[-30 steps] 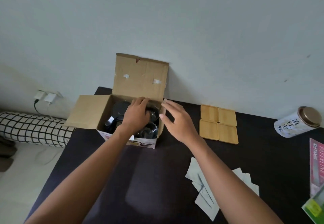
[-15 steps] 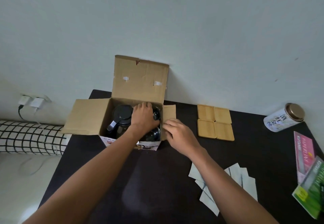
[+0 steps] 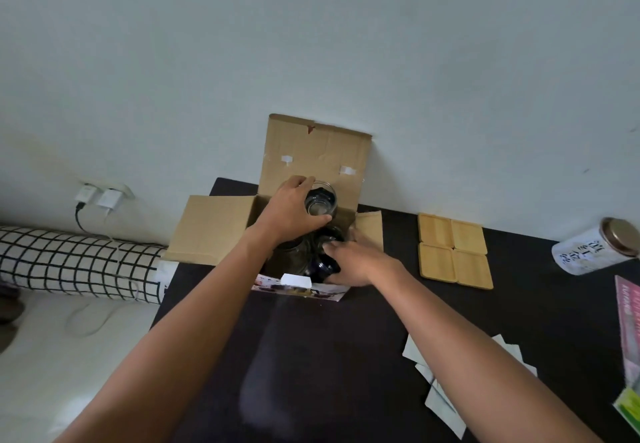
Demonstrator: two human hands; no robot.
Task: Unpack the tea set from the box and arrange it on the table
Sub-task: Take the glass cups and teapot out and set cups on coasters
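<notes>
Glass cup: one clear glass cup [image 3: 320, 201], raised above the open box, seen against the upright rear flap; tilted, its mouth turned toward the camera.
Left hand: left hand [image 3: 290, 212] curled round the cup, fingers over its far side, thumb under its near side; forearm reaches in from 7 o'clock.
Box: one cardboard box [image 3: 313, 155] at the far edge of the worktop, by the wall; rear flap upright, left flap folded out flat, right flap partly out; printed front face toward the camera.
Box contents: dark glassware [image 3: 323, 252] inside, at least two rounded pieces; the exact count cannot be told, both hands cover much of the interior.
Right hand: right hand [image 3: 353, 259] at the box's right side, fingers curled over the rim near the dark glassware; whether it grips the box wall or a piece inside cannot be told. Forearm enters from 5 o'clock.
Worktop: one dark worktop [image 3: 311, 356], cut off at the lower frame edge.
Coasters: four wooden square coasters [image 3: 453, 252], set two by two, at 3 o'clock of the box, near it but apart.
Tin: one white tin [image 3: 595, 250] with a metal lid, lying tilted, at 3 o'clock of the coasters, partly cut off.
Paper sachets: several white sachets [image 3: 440, 397] at 4 o'clock of the box, overlapping, partly under the right forearm; count unclear.
</notes>
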